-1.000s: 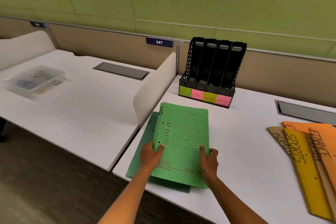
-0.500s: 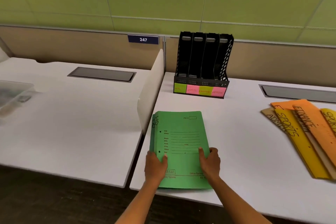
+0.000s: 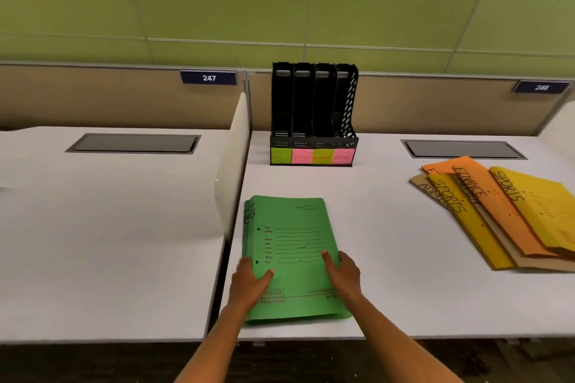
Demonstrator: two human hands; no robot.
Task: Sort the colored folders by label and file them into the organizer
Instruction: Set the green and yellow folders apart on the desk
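Green folders [image 3: 292,246] marked HR lie stacked at the near edge of the white desk [image 3: 373,227]. My left hand [image 3: 250,283] grips their left edge, thumb on top. My right hand [image 3: 342,274] grips the right side the same way. At the back stands a black organizer [image 3: 314,109] with several upright slots and green and pink sticky labels along its base. To the right lies a fanned pile of orange, yellow and brown folders [image 3: 504,211] lettered FINANCE, SPORTS and ADMIN.
A white divider panel [image 3: 233,171] separates this desk from the left desk [image 3: 109,227]. Each desk has a dark recessed cable hatch [image 3: 460,149] near the back wall. Number plates 247 [image 3: 208,78] and 248 hang on the partition.
The green folders have been squared into one neat stack, straight to the desk edge. Both hands kept their hold at the near end. The view has swung right.
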